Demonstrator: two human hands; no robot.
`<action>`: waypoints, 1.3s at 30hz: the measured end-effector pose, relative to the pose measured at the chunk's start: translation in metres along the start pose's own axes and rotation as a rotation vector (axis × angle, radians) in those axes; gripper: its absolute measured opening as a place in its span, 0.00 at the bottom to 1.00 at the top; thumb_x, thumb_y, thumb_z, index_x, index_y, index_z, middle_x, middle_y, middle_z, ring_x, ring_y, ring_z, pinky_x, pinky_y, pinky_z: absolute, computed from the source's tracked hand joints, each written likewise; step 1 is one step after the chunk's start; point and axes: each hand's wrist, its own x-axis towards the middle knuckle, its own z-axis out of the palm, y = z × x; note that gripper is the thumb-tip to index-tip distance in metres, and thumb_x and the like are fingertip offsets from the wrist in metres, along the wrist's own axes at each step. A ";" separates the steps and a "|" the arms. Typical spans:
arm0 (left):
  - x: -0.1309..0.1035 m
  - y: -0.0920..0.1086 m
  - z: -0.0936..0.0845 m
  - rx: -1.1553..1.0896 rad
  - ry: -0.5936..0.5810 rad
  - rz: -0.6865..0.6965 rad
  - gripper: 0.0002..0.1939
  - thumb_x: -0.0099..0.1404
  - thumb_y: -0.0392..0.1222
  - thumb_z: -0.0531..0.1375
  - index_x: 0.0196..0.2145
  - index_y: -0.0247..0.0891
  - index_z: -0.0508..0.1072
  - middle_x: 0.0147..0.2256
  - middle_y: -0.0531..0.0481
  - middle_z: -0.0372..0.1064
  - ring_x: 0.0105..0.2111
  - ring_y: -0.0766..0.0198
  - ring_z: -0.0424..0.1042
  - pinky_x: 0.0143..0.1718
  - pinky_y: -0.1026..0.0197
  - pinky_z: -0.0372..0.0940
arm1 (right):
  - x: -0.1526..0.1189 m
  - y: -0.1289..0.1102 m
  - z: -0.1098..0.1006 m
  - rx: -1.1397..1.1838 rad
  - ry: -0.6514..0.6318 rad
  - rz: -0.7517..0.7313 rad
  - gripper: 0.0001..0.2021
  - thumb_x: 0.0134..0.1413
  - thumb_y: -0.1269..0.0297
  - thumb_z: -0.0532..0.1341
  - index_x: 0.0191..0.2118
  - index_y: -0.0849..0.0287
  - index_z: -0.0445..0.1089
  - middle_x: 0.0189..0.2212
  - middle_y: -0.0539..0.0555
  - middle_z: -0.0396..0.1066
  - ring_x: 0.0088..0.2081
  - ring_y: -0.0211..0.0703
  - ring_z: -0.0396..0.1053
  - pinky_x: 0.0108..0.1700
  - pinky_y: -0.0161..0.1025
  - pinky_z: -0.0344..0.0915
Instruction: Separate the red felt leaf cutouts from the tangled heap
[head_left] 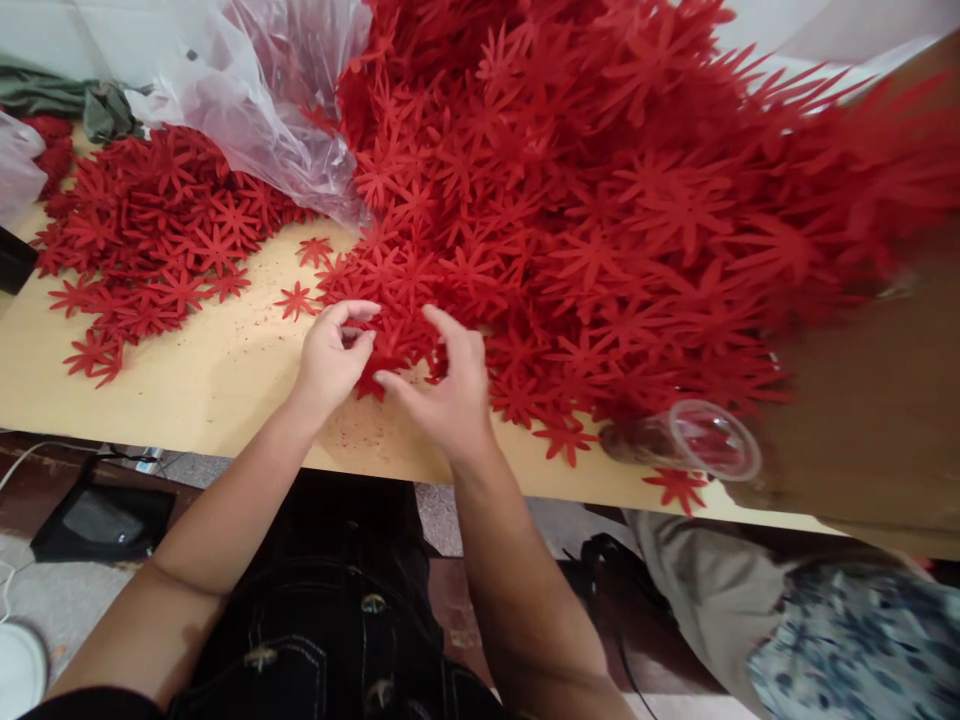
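Curving beside red petalled cutouts (547, 230), left fingers (354, 309) slightly apart, right fingers (448, 325) wider apart, contact unclear.

Two hands (324, 362) (456, 390), two plastic bags (289, 135) (15, 170), one cup (686, 440), one box (885, 400), one surface (255, 385); countless red flowers (592, 255).

Left fingers (352, 309) curled, right fingers (448, 326) parted, red flower-shaped pieces (510, 230) heaped on pale table (187, 390)
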 end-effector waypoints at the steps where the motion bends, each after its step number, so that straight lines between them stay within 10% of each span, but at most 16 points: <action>1: 0.000 0.002 0.001 -0.058 0.000 -0.051 0.13 0.53 0.27 0.55 0.38 0.36 0.69 0.40 0.49 0.68 0.32 0.72 0.67 0.39 0.63 0.66 | -0.003 -0.002 0.004 -0.103 -0.011 -0.045 0.29 0.35 0.59 0.68 0.49 0.51 0.64 0.39 0.55 0.62 0.42 0.47 0.62 0.45 0.51 0.64; 9: -0.007 0.013 0.002 -0.233 0.002 -0.174 0.12 0.52 0.26 0.56 0.36 0.35 0.68 0.37 0.51 0.69 0.30 0.74 0.65 0.38 0.66 0.65 | -0.003 0.001 0.010 -0.015 0.057 -0.006 0.05 0.49 0.65 0.57 0.34 0.55 0.68 0.32 0.53 0.65 0.35 0.41 0.65 0.40 0.44 0.65; 19: -0.013 -0.006 0.005 -0.108 -0.088 0.036 0.10 0.56 0.34 0.58 0.38 0.35 0.69 0.39 0.48 0.68 0.40 0.67 0.68 0.48 0.58 0.63 | 0.017 0.010 0.001 0.763 0.013 0.409 0.17 0.48 0.49 0.58 0.41 0.52 0.67 0.38 0.50 0.71 0.35 0.35 0.70 0.36 0.36 0.67; 24: -0.010 -0.008 0.000 0.105 -0.049 0.104 0.13 0.57 0.33 0.56 0.41 0.36 0.70 0.41 0.46 0.66 0.40 0.65 0.68 0.45 0.57 0.65 | 0.021 0.020 -0.001 0.723 0.127 0.432 0.18 0.35 0.60 0.68 0.37 0.54 0.66 0.25 0.44 0.70 0.25 0.32 0.68 0.24 0.30 0.62; 31: -0.010 -0.001 0.000 0.445 0.062 0.363 0.17 0.57 0.32 0.56 0.45 0.35 0.70 0.49 0.42 0.62 0.52 0.58 0.62 0.57 0.50 0.57 | 0.021 0.013 -0.003 0.571 0.138 0.436 0.18 0.42 0.48 0.62 0.21 0.59 0.62 0.12 0.43 0.61 0.13 0.27 0.54 0.16 0.29 0.52; 39: -0.009 -0.005 -0.004 0.380 -0.007 0.354 0.12 0.58 0.32 0.55 0.40 0.36 0.72 0.41 0.46 0.69 0.44 0.63 0.68 0.51 0.55 0.63 | 0.018 0.026 -0.002 0.549 0.090 0.340 0.16 0.48 0.48 0.58 0.32 0.57 0.67 0.26 0.49 0.70 0.28 0.33 0.67 0.30 0.32 0.63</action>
